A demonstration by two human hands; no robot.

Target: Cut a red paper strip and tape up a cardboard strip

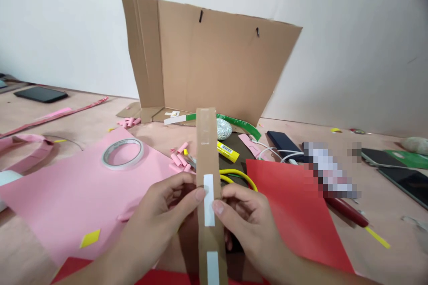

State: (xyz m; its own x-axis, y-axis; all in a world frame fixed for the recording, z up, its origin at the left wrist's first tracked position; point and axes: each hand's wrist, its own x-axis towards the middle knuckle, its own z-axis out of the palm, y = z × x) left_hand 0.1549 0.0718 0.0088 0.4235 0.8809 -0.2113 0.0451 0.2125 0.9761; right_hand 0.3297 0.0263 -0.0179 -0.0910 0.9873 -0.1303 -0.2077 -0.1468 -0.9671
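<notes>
A long, narrow cardboard strip (207,156) stands out in front of me, running from the lower edge of the view toward the upright cardboard. White tape pieces (209,213) lie along its face, and a clear shiny piece shows near its far end. My left hand (167,205) pinches the strip's left edge, its thumb at the middle tape piece. From the other side my right hand (250,218) grips the right edge, thumb tip beside the same piece. The fingers behind the strip are partly hidden.
Pink paper (76,196) with a tape roll (122,153) lies left, red paper (294,205) right. Behind stands a bent cardboard panel (220,58). Yellow-handled scissors (240,174), a yellow glue stick (228,151), pink paper rolls (179,158) and a foil-like ball (224,129) surround the strip.
</notes>
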